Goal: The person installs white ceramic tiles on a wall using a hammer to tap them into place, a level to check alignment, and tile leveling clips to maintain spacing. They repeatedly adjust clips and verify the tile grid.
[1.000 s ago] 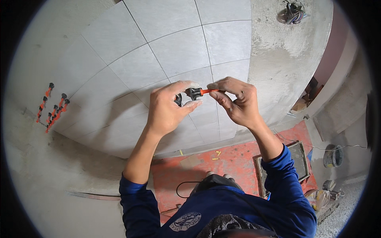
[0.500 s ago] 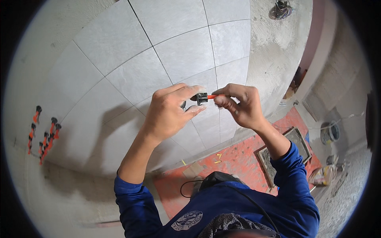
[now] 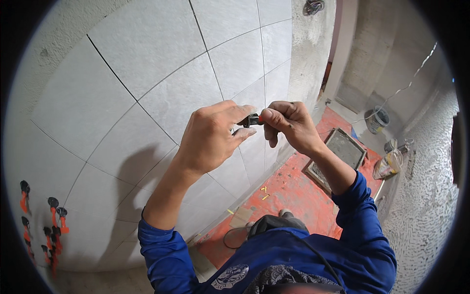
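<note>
In front of the grey wall tiles (image 3: 188, 81), my two dusty hands meet on one small tile leveler (image 3: 254, 119), black with an orange-red part. The fingertips of my left hand (image 3: 213, 132) close round its black end. Thumb and forefinger of my right hand (image 3: 290, 125) pinch the orange-red end, hiding most of it. At the far lower left, several similar orange-and-black levelers (image 3: 54, 208) stick out from the wall.
On the floor lies a red, mortar-spotted sheet (image 3: 274, 201) with a framed tray (image 3: 345, 149) of grey material. A bucket (image 3: 377, 119) and a plastic bag (image 3: 388, 164) stand to the right. Bundled wires (image 3: 313, 7) emerge from the bare wall above.
My right fingers have closed in over the orange-red part, which shows less than before. The view has swung to the right, so the levelers on the wall appear lower.
</note>
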### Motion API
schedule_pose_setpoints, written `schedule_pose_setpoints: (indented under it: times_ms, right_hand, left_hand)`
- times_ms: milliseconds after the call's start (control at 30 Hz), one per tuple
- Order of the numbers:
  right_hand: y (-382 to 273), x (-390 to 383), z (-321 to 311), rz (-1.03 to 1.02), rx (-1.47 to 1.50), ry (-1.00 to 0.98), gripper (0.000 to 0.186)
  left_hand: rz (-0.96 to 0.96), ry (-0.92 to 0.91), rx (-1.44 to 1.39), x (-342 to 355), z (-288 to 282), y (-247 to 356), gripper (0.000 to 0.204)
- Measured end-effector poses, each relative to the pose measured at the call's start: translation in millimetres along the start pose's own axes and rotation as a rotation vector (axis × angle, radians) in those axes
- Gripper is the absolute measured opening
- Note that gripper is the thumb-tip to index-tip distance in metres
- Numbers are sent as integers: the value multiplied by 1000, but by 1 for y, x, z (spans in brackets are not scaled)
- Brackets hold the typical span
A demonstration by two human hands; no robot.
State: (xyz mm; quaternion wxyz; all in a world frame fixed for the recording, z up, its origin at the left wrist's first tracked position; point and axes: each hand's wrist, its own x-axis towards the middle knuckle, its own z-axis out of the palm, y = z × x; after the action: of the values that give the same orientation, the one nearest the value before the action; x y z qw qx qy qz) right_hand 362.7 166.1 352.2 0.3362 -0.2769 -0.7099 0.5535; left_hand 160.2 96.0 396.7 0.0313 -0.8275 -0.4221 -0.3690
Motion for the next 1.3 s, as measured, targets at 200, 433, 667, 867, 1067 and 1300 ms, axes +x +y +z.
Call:
schedule_pose_setpoints:
  times_ms: [200,433,667,867,1067,1300]
  right_hand:
    - [-4,-5,8,-754,-548,342,31]
    - [-30,5,-22,-739,-542,434,13]
    - [-97,62,-56,-1017,-806,602,11]
    - [-150,115,-58,-1111,-1118,709,14]
    - [-171,138,-52,-1127,-1293,708,16]
    - [-176,144,-52,-1081,-1349,702,18]
  left_hand:
    - [1,42,-102,7,-7,0,42]
    - [140,143,82,43,-38,6,45]
    - [110,460,754,143,-146,-6,28]
    - [290,471,1018,195,-152,-23,42]
    - [152,262,1029,183,-160,-7,47]
    - [243,180,1151,190,-179,-10,38]
